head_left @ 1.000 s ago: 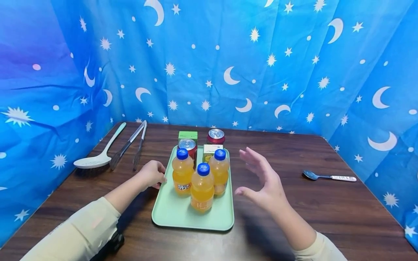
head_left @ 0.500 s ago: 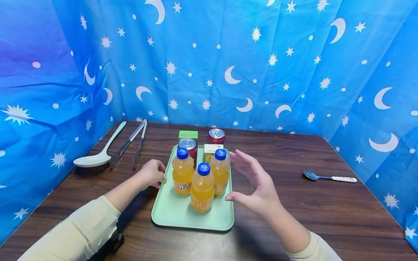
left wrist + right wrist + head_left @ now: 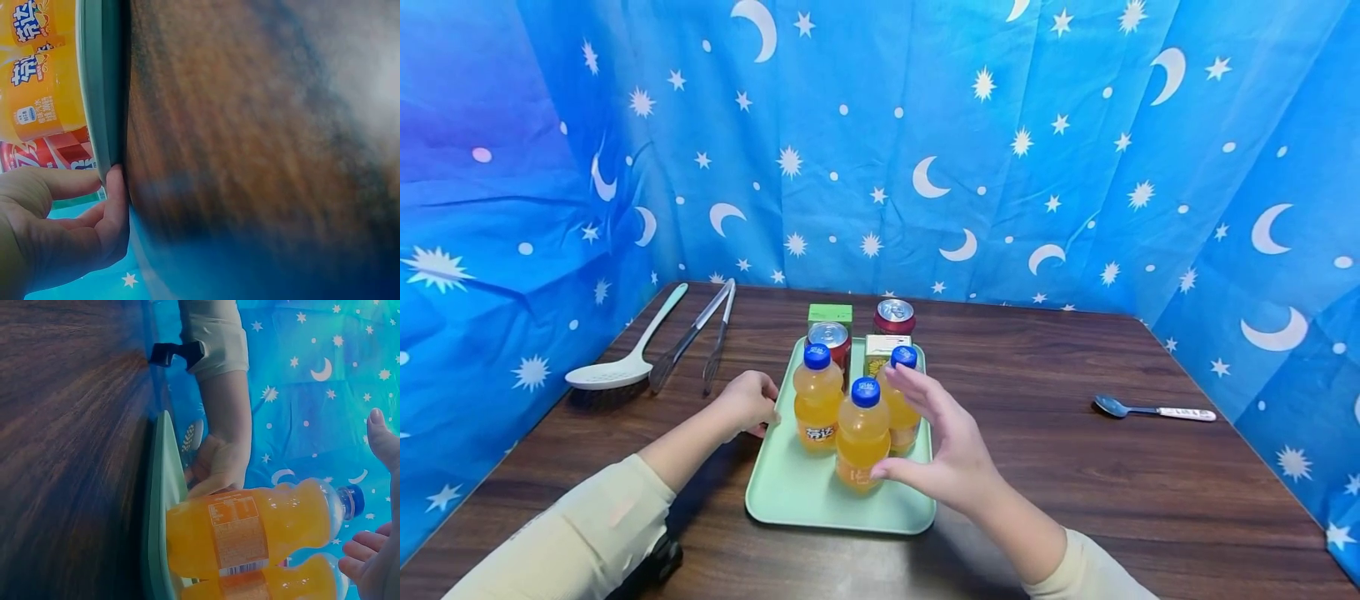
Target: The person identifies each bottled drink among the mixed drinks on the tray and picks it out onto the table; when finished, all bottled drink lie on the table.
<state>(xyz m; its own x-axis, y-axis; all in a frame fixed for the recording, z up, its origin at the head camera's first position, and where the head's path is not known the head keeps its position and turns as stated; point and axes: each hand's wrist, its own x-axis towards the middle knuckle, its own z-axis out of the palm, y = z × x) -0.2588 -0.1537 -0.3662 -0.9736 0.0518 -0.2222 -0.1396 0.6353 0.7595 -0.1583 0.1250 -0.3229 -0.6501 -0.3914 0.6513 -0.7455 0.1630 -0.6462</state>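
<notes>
A pale green tray (image 3: 797,504) bears three orange drink bottles with blue caps: a front bottle (image 3: 857,437), a left bottle (image 3: 817,400) and a right bottle (image 3: 902,427). My left hand (image 3: 748,404) pinches the tray's left rim, thumb above and fingers below in the left wrist view. Over the tray's right side, my right hand (image 3: 951,457) is spread, thumb apart from the fingers; in the head view it overlaps the right bottle. The right wrist view has a gap between that hand and the bottle caps. Partly hidden behind the bottles is a red can (image 3: 829,335).
A small white-topped carton (image 3: 887,343), a green carton (image 3: 831,314) and another red can (image 3: 895,315) stand at the tray's far end. Left of it lie a slotted ladle (image 3: 613,373) and tongs (image 3: 688,333). A spoon (image 3: 1150,411) lies far right. A starry curtain (image 3: 880,150) encloses the table.
My right hand has moved left, from beside the tray to over its right side by the bottles. The left hand stays at the tray's rim, and the bottles have not moved.
</notes>
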